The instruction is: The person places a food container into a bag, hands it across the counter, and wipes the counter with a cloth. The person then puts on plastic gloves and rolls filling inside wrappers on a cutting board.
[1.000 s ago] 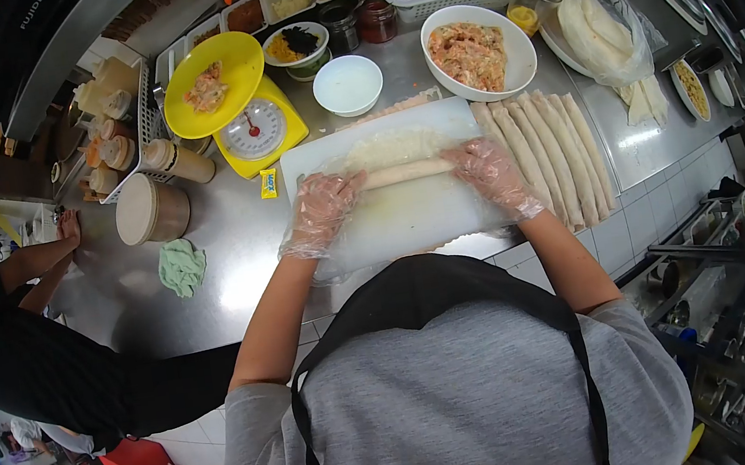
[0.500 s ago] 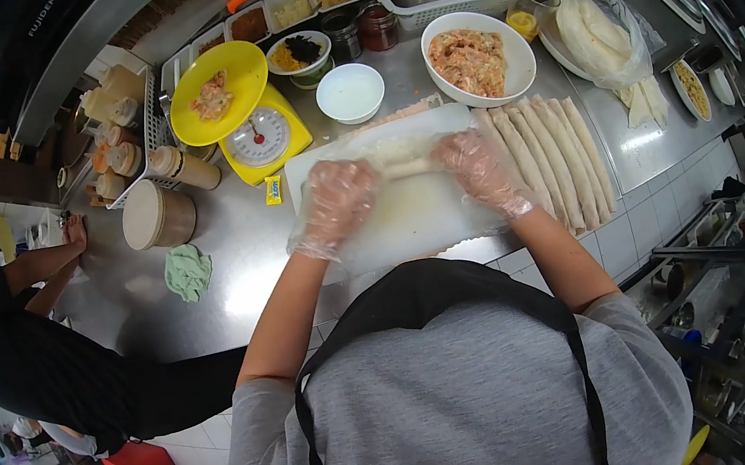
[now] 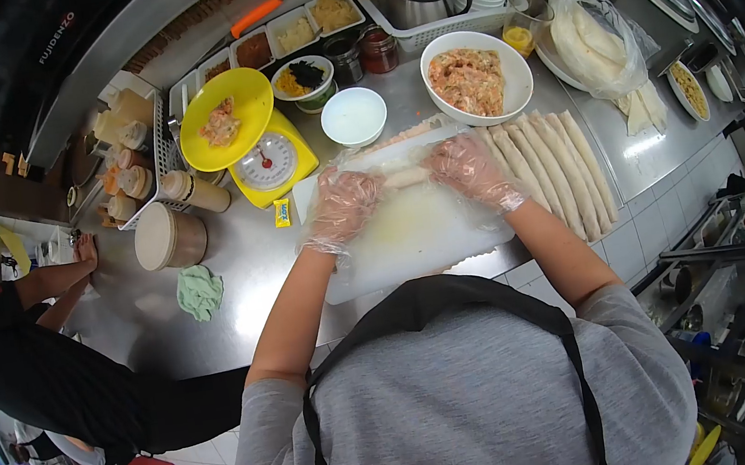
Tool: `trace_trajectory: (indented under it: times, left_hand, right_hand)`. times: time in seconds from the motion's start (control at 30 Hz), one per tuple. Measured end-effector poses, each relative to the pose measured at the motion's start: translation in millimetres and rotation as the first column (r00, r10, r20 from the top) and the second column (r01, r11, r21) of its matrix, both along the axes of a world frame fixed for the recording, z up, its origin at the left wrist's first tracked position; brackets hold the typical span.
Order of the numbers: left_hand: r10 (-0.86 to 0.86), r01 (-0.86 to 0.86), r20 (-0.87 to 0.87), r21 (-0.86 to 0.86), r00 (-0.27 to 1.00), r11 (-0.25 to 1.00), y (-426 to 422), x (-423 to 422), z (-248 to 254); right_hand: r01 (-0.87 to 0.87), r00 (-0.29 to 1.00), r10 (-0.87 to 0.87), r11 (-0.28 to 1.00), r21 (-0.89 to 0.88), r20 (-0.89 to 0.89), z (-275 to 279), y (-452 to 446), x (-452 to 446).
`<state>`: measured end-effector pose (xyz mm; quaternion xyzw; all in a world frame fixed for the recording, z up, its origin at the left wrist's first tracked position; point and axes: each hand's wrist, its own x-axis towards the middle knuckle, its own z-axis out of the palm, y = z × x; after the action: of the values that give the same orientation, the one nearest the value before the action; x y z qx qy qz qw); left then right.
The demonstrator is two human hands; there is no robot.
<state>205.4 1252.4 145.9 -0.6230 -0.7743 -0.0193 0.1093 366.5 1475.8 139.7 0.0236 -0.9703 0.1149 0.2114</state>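
Note:
A pale, wrapped spring roll (image 3: 406,178) lies across the upper part of a white cutting board (image 3: 412,251). My left hand (image 3: 346,203), in a clear plastic glove, is closed around its left end. Curled over the right end is my right hand (image 3: 469,169), gloved the same way. Only the roll's middle shows between them; my fingers cover both ends. Several long finished rolls (image 3: 560,172) lie side by side just right of the board. Beyond it stand a white bowl of orange-pink minced filling (image 3: 512,96) and a small white bowl of liquid (image 3: 354,116).
Left of the board, a yellow scale (image 3: 303,159) carries filling in its dish. A lidded tub (image 3: 170,236), green cloth (image 3: 200,293) and yellow packet (image 3: 283,213) sit nearby. Bagged wrappers (image 3: 590,34) are at right. Another person's hands (image 3: 85,252) rest at the counter's left.
The view has tilted slightly, shifting the counter lower in the picture. My hands have come a little closer together over the roll and still hold it.

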Motion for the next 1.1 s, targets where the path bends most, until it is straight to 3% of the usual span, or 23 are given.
trace_trajectory:
  times: [0.07, 0.13, 0.23, 0.3, 0.37, 0.43, 0.47, 0.53, 0.57, 0.63, 0.67, 0.73, 0.77, 0.8, 0.83, 0.87, 0.9, 0.93, 0.97, 1.03, 1.07, 1.1]
  left_hand:
    - [-0.002, -0.001, 0.074, 0.042, 0.997, 0.999, 5.0, -0.8, 9.8]
    - [0.127, -0.114, 0.137, -0.096, 0.982, 0.989, 11.9, -0.6, 19.7]
    - [0.185, -0.149, 0.200, -0.182, 0.962, 0.972, 19.1, -4.7, 25.5]
    - [0.142, -0.135, 0.119, -0.062, 0.983, 0.989, 19.1, 2.1, 25.5]
    - [0.009, -0.038, 0.264, 0.104, 0.964, 0.994, 17.2, 4.6, 20.8]
    - [-0.020, 0.002, 0.298, 0.061, 0.954, 0.998, 17.4, 8.6, 27.7]
    - [-0.006, -0.006, 0.332, 0.036, 0.943, 0.999, 18.8, 7.0, 23.0]
    - [0.112, -0.094, 0.209, -0.094, 0.971, 0.991, 27.8, 7.3, 16.7]
    - [0.148, -0.136, 0.193, -0.074, 0.970, 0.988, 28.7, 2.1, 15.9]
    - [0.021, 0.038, 0.358, -0.158, 0.934, 0.987, 30.8, -5.1, 10.7]
    - [0.034, 0.018, 0.347, -0.146, 0.937, 0.989, 31.5, -10.0, -1.0]
    - [-0.036, 0.012, 0.450, 0.056, 0.892, 0.998, 30.8, -15.5, -21.1]
    - [-0.032, 0.004, 0.445, 0.062, 0.895, 0.998, 35.4, -16.9, -13.2]
    - [0.083, -0.047, 0.459, -0.090, 0.885, 0.995, 41.8, -18.4, -5.0]
    - [0.197, -0.092, 0.457, -0.241, 0.867, 0.966, 44.8, -18.9, 1.1]
    - [0.199, -0.097, 0.458, -0.236, 0.867, 0.967, 44.5, -18.3, -11.1]
    - [0.123, -0.117, 0.323, -0.040, 0.938, 0.992, 41.8, -15.3, -24.2]
    - [0.075, -0.101, 0.164, 0.156, 0.984, 0.983, 40.5, -15.3, -32.8]
    - [0.078, -0.104, 0.160, 0.160, 0.984, 0.982, 39.3, -8.8, -15.0]
    - [0.115, -0.096, 0.171, -0.115, 0.979, 0.989, 37.8, 7.3, 15.4]
    - [0.116, -0.097, 0.171, -0.115, 0.978, 0.989, 34.9, 8.7, 15.8]
    - [0.096, -0.096, 0.190, -0.013, 0.977, 0.995, 31.8, 11.3, 13.1]
  right_hand:
    - [-0.009, 1.000, 0.009, 1.000, 0.006, -0.016, 4.6, 0.6, -4.1]
    - [-0.018, 0.999, 0.018, 1.000, 0.011, -0.033, 12.3, -4.4, -8.1]
    - [-0.047, 0.993, 0.044, 0.998, -0.028, -0.112, 17.1, -18.9, -7.9]
    - [-0.159, 0.980, 0.151, 0.986, -0.047, -0.132, -2.5, -11.3, -18.7]
    - [-0.139, 0.982, 0.130, 0.989, -0.059, -0.137, 3.7, -13.2, -21.0]
    - [-0.153, 0.985, 0.163, 0.978, -0.144, 0.057, 1.9, -5.2, -28.8]
    - [-0.198, 0.977, 0.208, 0.966, -0.167, 0.047, 1.2, -1.2, -32.6]
    - [-0.242, 0.962, 0.264, 0.940, -0.241, 0.066, 3.3, 3.0, -37.1]
    - [-0.235, 0.958, 0.271, 0.928, -0.289, 0.091, 10.3, 3.3, -35.4]
    - [-0.254, 0.953, 0.289, 0.927, -0.276, 0.092, 25.9, -3.5, -28.5]
    - [-0.237, 0.957, 0.273, 0.930, -0.280, 0.098, 29.8, -4.4, -28.8]
    - [-0.226, 0.963, 0.259, 0.926, -0.301, 0.074, 24.7, -4.0, -33.5]
    - [-0.198, 0.972, 0.229, 0.923, -0.331, 0.058, 19.1, -2.7, -35.3]
    - [-0.206, 0.970, 0.235, 0.923, -0.324, 0.055, -0.5, 1.1, -40.0]
    - [-0.089, 0.992, 0.123, 0.827, -0.555, 0.025, -26.2, 4.5, -47.3]
    - [-0.033, 0.997, 0.068, 0.754, -0.656, 0.027, -34.4, 6.0, -47.3]
    - [0.013, 1.000, 0.010, 0.663, -0.748, 0.026, -42.5, 7.6, -47.4]
    - [-0.008, 1.000, -0.005, 0.806, -0.592, -0.021, -38.4, 4.1, -44.2]
    - [-0.019, 0.999, -0.005, 0.864, -0.503, -0.047, -24.0, -3.5, -39.4]
    - [-0.089, 0.990, 0.059, 0.965, -0.247, -0.127, 20.7, -24.4, -25.7]
    - [-0.145, 0.978, 0.130, 0.986, -0.078, -0.163, 36.6, -31.4, -21.1]
    - [-0.143, 0.979, 0.129, 0.986, -0.081, -0.159, 33.9, -31.1, -22.1]
